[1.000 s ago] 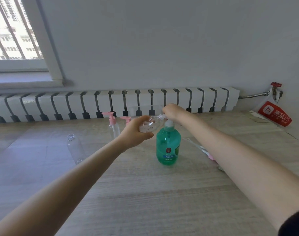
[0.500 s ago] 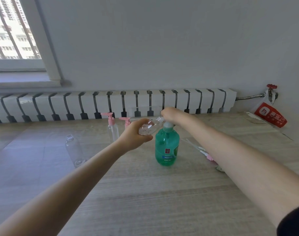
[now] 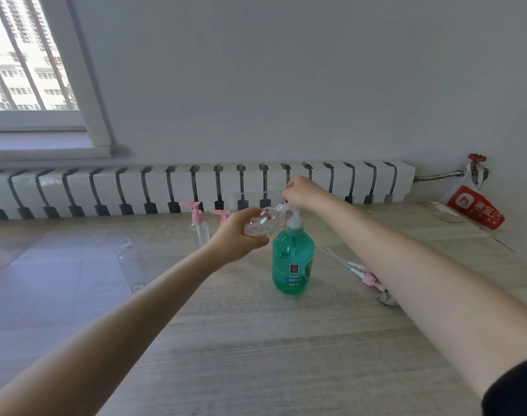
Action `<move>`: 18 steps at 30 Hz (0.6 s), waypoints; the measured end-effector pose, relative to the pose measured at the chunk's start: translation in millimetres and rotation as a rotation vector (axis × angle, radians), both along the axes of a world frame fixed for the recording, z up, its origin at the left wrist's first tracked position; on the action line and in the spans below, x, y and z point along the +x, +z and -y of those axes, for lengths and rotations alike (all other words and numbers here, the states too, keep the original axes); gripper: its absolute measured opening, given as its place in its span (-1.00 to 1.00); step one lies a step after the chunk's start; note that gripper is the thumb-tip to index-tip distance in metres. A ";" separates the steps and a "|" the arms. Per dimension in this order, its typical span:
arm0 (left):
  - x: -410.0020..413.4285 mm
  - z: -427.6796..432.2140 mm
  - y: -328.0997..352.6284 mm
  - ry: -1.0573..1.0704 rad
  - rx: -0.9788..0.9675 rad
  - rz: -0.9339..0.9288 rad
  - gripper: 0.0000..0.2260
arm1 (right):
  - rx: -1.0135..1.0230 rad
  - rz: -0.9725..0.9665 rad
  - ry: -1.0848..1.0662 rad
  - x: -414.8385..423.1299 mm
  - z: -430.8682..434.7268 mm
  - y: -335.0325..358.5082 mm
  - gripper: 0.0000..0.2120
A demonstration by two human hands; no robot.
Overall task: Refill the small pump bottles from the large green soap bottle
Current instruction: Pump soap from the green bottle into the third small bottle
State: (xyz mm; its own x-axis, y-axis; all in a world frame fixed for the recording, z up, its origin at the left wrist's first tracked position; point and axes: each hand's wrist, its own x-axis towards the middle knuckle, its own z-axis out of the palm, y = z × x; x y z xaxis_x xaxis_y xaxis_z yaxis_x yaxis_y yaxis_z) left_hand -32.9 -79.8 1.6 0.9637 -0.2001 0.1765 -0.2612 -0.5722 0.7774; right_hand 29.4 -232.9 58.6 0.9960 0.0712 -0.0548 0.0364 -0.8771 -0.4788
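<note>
Since the earlier frame very little has moved: the right hand sits a bit higher, so more of the white pump head shows under it, and the left hand is at nearly the same place. The right hand's fingers are bent down over the pump head and grasp it from above. The left hand is closed around the body of a small clear bottle, which is held in the air, tilted, with its open neck at the pump's spout. The large green soap bottle stands upright on the table, just beside the left hand. It looks almost full, so I judge it heavy and steady; it is better to press it from the top than to lift it. The small bottle seems thin, light plastic that dents easily and becomes slippery with soap, so a soft grip around the middle of its body fits best. Another open bottle stands well apart to the left, a pink-pump bottle stands behind, and loose pink pumps lie to the right.
</note>
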 end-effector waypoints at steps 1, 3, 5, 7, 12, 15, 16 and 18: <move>0.7 0.1 -0.1 0.003 0.000 -0.001 -0.48 | -0.013 0.016 -0.010 0.8 -0.1 0.0 -0.81; 0.3 0.5 -0.1 0.001 -0.001 -0.008 -0.48 | -0.022 0.006 0.004 -1.8 -0.3 -0.9 -0.74; 1.3 0.3 -0.8 -0.001 -0.003 -0.008 -0.48 | -0.096 -0.009 0.021 -5.8 -1.8 -2.2 -0.71; 2.2 0.3 -0.6 0.000 0.002 -0.007 -0.48 | -0.077 -0.013 0.000 -6.4 -3.5 -4.6 -0.70; 3.7 0.9 -1.7 0.003 0.014 0.005 -0.47 | -0.170 -0.013 0.049 -10.1 -1.6 -2.3 -0.64; 4.1 0.7 -3.0 0.004 0.028 0.010 -0.47 | -0.188 -0.004 0.069 -10.4 -2.3 -4.1 -0.63; 4.2 -0.3 -3.8 0.006 0.034 0.012 -0.48 | -0.202 0.002 0.089 -9.4 -3.0 -5.6 -0.63; 3.5 0.2 -4.2 0.010 0.039 0.014 -0.47 | -0.264 -0.010 0.119 -8.4 -2.5 -6.9 -0.64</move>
